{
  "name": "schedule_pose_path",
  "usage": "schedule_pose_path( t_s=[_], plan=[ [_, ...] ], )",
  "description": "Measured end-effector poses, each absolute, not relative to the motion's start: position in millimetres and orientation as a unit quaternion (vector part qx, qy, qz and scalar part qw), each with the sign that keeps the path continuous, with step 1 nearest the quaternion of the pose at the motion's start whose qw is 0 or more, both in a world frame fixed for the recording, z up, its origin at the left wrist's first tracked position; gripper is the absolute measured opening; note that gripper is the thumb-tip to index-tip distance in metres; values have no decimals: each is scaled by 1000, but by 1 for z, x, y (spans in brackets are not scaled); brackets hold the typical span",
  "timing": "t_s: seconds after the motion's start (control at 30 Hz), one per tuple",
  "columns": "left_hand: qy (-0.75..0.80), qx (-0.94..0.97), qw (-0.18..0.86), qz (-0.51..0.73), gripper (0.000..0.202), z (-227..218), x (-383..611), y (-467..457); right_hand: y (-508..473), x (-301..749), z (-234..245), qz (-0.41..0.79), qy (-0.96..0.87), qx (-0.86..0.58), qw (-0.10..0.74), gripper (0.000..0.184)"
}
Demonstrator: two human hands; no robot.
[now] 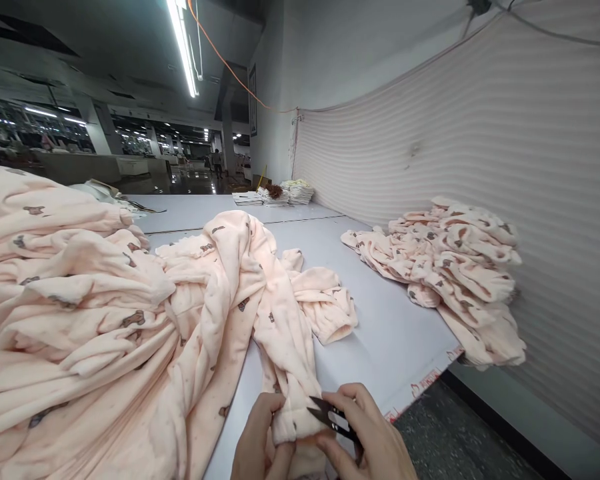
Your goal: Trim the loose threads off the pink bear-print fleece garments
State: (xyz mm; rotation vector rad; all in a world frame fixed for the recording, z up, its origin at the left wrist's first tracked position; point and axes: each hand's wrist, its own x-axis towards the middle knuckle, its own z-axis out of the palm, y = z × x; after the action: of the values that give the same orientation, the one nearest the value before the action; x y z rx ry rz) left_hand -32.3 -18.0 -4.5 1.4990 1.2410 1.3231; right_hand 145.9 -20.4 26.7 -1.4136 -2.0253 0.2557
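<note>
- Here, the left hand [253,437] pinches the cuff [296,427] of a pale-pink, brown-printed plush garment [285,340] near the table's [380,333] front edge.
- The right hand [375,433] grips black metal snips [325,417], tips parted at the cuff.
- Crumpled pink garments [465,267] overhang the table's right edge.

- The garment [285,333] is coloured pale pink and scattered with grey-brown motifs.
- Similar colouring is repeated on the left heap [80,293] and right heap [460,260].
- The snips [324,413] are finished in black.
- The tabletop [380,333] is toned pale grey, its edge marked in red.
- The wall sheeting [555,153] is striped in pale pinkish grey.
</note>
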Motion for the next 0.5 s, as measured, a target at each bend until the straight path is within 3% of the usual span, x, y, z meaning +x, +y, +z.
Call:
schedule_pose_path(
  t_s=[0.1,0.2,0.5],
  plan=[
    [467,590,400,523,20,-3,-34,-16,-22,149,38,57,-797,-531,281,29],
    [459,595,414,514,20,-4,-37,-15,-22,150,46,92,-819,-511,244,28],
    [473,612,397,494,12,-4,-42,-16,-17,141,53,110,-818,-498,266,26]
  ],
)
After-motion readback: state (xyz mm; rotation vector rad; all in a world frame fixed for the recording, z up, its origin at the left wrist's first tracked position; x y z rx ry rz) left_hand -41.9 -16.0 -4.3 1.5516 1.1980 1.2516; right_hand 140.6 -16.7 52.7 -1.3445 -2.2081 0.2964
